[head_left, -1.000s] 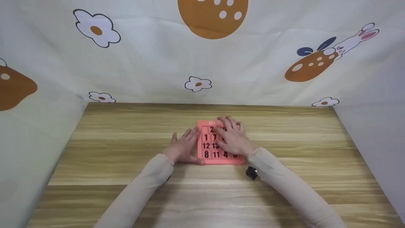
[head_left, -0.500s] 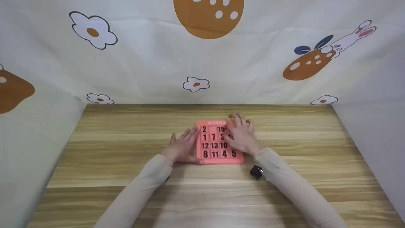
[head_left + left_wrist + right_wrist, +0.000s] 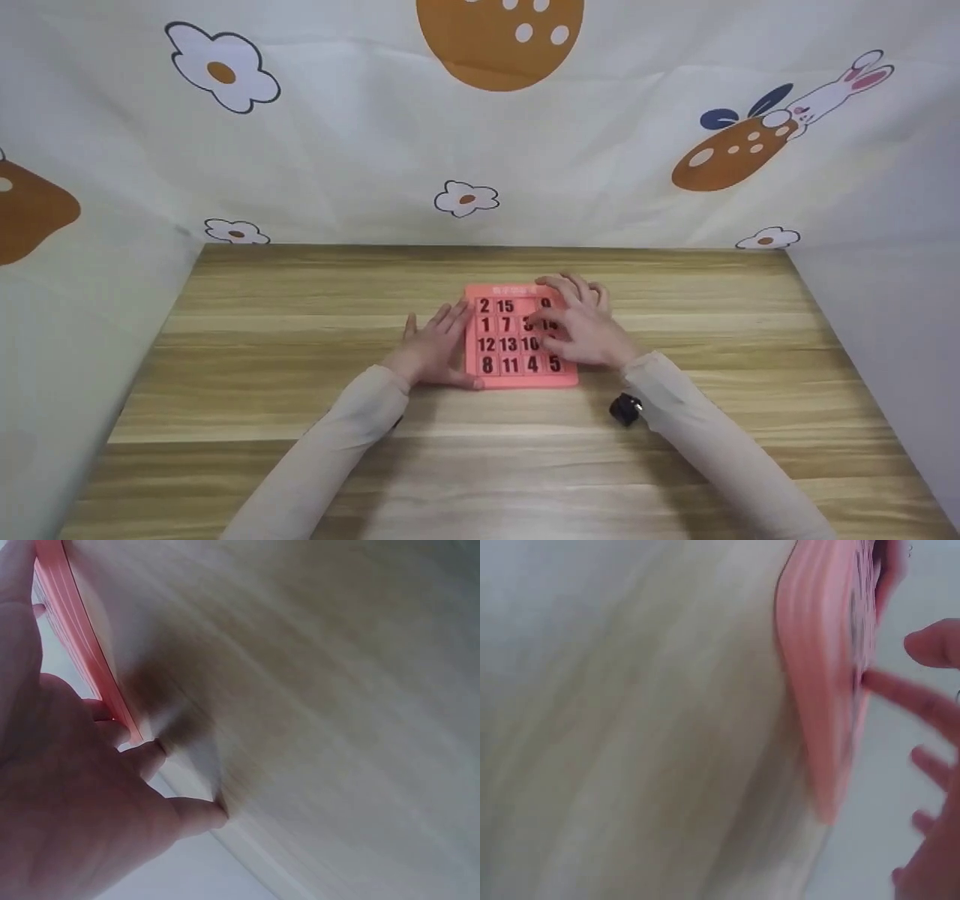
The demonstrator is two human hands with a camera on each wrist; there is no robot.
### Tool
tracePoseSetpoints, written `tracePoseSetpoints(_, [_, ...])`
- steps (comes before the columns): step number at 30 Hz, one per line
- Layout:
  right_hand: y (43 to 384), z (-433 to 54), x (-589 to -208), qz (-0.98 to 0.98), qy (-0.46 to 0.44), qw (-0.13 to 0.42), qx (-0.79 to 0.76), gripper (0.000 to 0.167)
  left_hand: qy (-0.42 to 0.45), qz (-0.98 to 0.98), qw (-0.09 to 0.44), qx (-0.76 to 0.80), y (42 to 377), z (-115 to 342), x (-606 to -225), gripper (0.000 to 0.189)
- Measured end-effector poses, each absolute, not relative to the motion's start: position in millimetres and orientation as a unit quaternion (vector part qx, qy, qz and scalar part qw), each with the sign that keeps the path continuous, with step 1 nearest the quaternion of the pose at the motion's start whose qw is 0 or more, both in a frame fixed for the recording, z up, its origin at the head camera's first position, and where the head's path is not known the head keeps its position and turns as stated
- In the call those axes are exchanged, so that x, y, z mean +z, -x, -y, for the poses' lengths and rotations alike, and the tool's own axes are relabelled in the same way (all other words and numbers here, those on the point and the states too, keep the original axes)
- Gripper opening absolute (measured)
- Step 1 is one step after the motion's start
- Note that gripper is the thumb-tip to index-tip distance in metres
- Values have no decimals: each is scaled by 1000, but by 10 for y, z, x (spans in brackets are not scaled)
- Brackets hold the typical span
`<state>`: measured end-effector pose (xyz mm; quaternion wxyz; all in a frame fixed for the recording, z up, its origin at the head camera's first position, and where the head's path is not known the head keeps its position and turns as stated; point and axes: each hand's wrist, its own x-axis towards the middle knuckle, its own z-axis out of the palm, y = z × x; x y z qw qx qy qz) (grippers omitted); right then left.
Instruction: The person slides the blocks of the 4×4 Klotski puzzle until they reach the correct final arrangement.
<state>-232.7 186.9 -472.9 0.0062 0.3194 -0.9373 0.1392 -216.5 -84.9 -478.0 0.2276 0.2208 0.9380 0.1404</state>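
A pink number sliding puzzle (image 3: 521, 380) lies flat on the table. Its top row reads 2, 15, a gap, then a partly covered 9. My left hand (image 3: 433, 349) rests against the puzzle's left edge, fingers spread, with the thumb at the near left corner. Over the right side is my right hand (image 3: 589, 326); its index finger reaches to the tiles near the 3. In the right wrist view that index finger (image 3: 907, 697) touches the puzzle's face, while the thumb and other fingers stand off it. Some right-side tiles are hidden under this hand.
The wooden table (image 3: 262, 337) runs back to a pale curtain (image 3: 337, 150) printed with flowers and carrots, which also closes the sides. A small black device (image 3: 625, 409) sits at the right wrist.
The gap in the top row has shifted right from the first place to the third, as tiles 2 and 15 slid left. My right hand moved rightward; the left stayed put.
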Motion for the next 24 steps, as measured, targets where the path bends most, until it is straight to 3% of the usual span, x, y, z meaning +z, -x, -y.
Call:
tracePoseSetpoints(3, [2283, -1843, -4704, 952, -292, -34, 81, 51, -219, -937, 230, 143, 2169, 848, -4779, 123])
tracePoseSetpoints(6, [2255, -1812, -4711, 958, -277, -52, 54, 57, -217, -937, 234, 143, 2171, 842, -4774, 123])
tracePoseSetpoints(13, [2215, -1744, -4764, 942, -319, -5, 109, 41, -223, -936, 229, 145, 2163, 842, -4766, 122])
tracePoseSetpoints(18, [2216, -1721, -4762, 949, -292, 32, 110, 33, -222, -937, 230, 141, 2164, 843, -4760, 123])
tracePoseSetpoints(24, [2196, -1700, -4769, 939, -325, -3, 110, 40, -219, -937, 233, 143, 2168, 841, -4775, 124])
